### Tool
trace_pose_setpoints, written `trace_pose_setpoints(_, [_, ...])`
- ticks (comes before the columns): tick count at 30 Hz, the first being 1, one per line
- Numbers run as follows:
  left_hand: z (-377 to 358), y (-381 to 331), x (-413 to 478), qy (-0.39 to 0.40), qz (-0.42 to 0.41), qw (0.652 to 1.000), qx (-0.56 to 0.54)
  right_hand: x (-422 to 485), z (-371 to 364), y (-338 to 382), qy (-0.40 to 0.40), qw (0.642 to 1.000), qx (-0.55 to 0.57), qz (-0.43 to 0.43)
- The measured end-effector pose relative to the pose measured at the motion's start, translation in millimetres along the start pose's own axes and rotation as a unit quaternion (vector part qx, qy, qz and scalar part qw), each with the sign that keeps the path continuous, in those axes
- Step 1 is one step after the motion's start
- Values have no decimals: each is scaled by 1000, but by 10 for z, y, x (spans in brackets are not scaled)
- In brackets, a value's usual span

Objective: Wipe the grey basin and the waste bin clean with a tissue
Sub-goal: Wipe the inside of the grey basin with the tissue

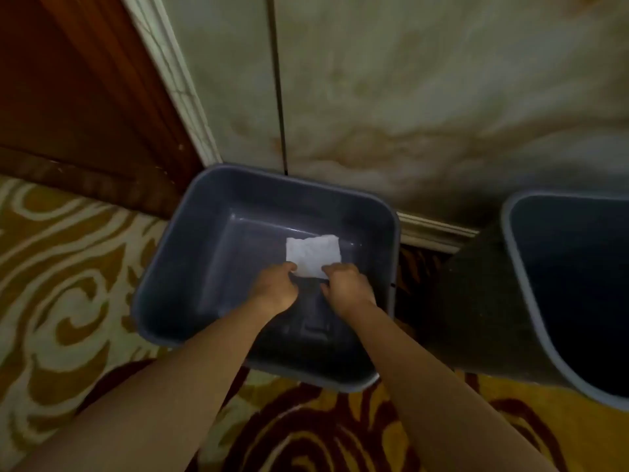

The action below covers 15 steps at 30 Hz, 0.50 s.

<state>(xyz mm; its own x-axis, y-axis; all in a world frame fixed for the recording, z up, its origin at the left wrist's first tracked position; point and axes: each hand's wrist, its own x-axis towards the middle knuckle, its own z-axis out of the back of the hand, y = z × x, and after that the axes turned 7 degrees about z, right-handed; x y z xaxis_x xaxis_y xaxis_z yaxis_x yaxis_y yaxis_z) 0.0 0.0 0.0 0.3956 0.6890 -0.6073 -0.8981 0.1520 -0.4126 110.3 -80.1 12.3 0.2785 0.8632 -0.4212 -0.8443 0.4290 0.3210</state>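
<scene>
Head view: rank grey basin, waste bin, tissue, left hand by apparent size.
1. grey basin, fully in frame.
2. waste bin, cut off by the right frame edge, so its rank against the basin is unsure.
3. tissue and left hand look about alike; no ranking between them.

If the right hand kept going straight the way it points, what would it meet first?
Probably the white tissue that the right hand already pinches, then the floor or far wall of the grey basin; depth is unclear.
</scene>
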Motion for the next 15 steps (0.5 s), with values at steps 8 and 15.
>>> trace_pose_setpoints(8, [-113,13,556,-78,-133,967,203,512,-268,-167,-23,997,-74,23])
trace_pose_setpoints(15, [-192,40,683,-106,-173,923,326,573,-340,-132,-86,993,-80,29])
